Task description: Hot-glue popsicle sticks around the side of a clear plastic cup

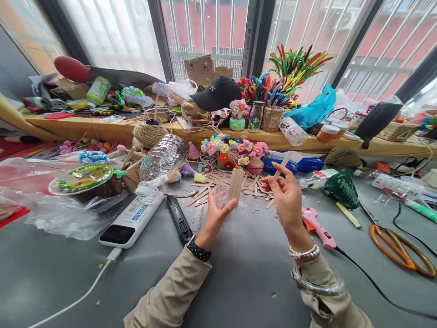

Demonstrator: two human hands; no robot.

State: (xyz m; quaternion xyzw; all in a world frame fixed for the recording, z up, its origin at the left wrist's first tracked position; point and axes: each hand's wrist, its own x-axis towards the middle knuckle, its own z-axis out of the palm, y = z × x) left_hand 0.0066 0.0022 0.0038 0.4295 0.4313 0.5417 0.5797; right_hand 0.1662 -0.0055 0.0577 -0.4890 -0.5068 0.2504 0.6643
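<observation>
My left hand (218, 213) pinches the lower end of a few wooden craft sticks (235, 186), held upright side by side like a small panel. To its right, my right hand (284, 196) is raised with one single craft stick (283, 165) between thumb and fingers, tilted up to the right. The two hands are apart. Behind them a loose pile of craft sticks (205, 191) spreads over the grey table. A pink glue gun (319, 228) lies beside my right wrist. Near my left wrist are a dark green utility knife (179, 221) and a clear ruler (197, 217).
Large scissors (401, 248) with orange-brown handles lie at the right. A white power bank (133, 216) with its cable sits left. Flower pots (227, 160), a twine ball (150, 135) and plastic bottles stand behind. A black cap (218, 93) and pipe cleaners (287, 77) are on the ledge.
</observation>
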